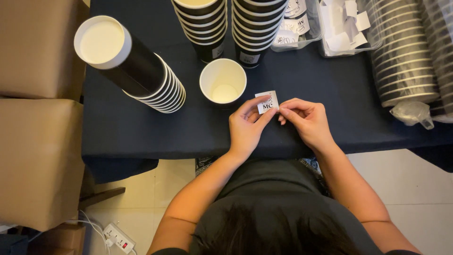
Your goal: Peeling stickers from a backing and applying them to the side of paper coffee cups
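My left hand [246, 126] and my right hand [306, 121] both pinch a small white square sticker [266, 101] with a dark print, held just above the dark blue table [141, 127]. The left fingers grip its lower left edge; the right fingertips pick at its right edge. A single black paper cup [222, 82] with a white inside stands upright and empty just left of the sticker, a few centimetres from my left hand.
A leaning stack of black cups [132, 66] stands at left, two stacks [226, 23] behind, wrapped cup stacks [406, 61] at right. Clear tubs with stickers [339, 28] sit at the back. Cardboard boxes [37, 156] and a power strip [118, 236] lie left of the table.
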